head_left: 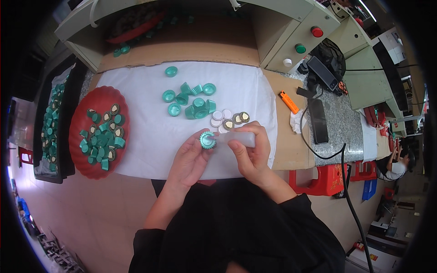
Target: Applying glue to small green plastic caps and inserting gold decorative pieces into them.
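Note:
My left hand (pixel 189 159) pinches a small green fluted cup (pixel 208 140) by its rim, its opening turned up toward me. Fingers of my right hand (pixel 250 152) wrap round a translucent white squeeze bottle (pixel 242 138), whose narrow tip points into that cup. Just beyond my hands lie several round discs (pixel 217 115), some white and some dark-rimmed with a pale centre (pixel 228 123). Farther back on the white sheet (pixel 141 132) is a loose group of green fluted cups (pixel 199 102), some upright and some on their sides.
At left, a red scalloped tray (pixel 77 136) holds many green cups; beside it stands a black bin (pixel 55 177) of similar pieces. On the right are an orange cutter (pixel 288 102), a phone (pixel 319 120), a black cable (pixel 344 182) and a machine panel with buttons (pixel 300 48). A red stool (pixel 318 182) stands below.

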{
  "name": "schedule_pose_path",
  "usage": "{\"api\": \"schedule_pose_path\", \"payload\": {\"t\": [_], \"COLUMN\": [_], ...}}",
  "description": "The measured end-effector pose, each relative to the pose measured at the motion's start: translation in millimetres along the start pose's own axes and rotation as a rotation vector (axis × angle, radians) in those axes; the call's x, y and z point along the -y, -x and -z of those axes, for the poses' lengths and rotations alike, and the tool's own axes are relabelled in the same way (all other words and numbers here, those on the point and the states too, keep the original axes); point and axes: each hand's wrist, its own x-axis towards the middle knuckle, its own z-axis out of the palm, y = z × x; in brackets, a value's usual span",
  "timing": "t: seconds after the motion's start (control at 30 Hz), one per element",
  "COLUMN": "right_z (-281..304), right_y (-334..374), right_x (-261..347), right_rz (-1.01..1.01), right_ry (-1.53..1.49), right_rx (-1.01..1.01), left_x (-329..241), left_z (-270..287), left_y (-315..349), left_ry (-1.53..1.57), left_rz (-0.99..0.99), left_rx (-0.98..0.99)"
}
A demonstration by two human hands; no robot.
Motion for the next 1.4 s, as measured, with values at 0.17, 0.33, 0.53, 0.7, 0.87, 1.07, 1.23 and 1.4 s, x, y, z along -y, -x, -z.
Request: {"api": "schedule_pose_path", "payload": {"t": [0.17,0.33,0.53,0.7,0.87,1.07,1.23,1.4], "right_z": [1,5,18,38,45,45,34,31], "right_y": [-3,-3,-12,-12,-3,-3,-4,3], "right_x": [-3,-5,8,-2,-10,-8,4,9], "right_rz": [0.044,0.060,-0.549,-0.896,-0.845,-0.759,-0.567,-0.379], "right_ry": [0.043,0.073,-0.720,-0.959,-1.014,-0.886,-0.548,-0.163], "right_rx": [-0.053,-0.053,-0.246,-0.218,-0.152,-0.179,-0.197,-0.111], "left_x": [0,1,1,2,5,5,6,6], "left_z": [5,7,10,12,9,11,11,10], "left_y": [0,-1,-2,-3,-3,-2,-2,-3], "left_ry": [0.012,0.019,0.083,0.094,0.035,0.049,0.060,0.066], "left_rz": [-0.003,-0.006,0.002,-0.002,-0.061,-0.041,-0.042,-0.041], "left_rx": [0.005,0.006,0.033,0.065,0.069,0.063,0.025,0.033]}}
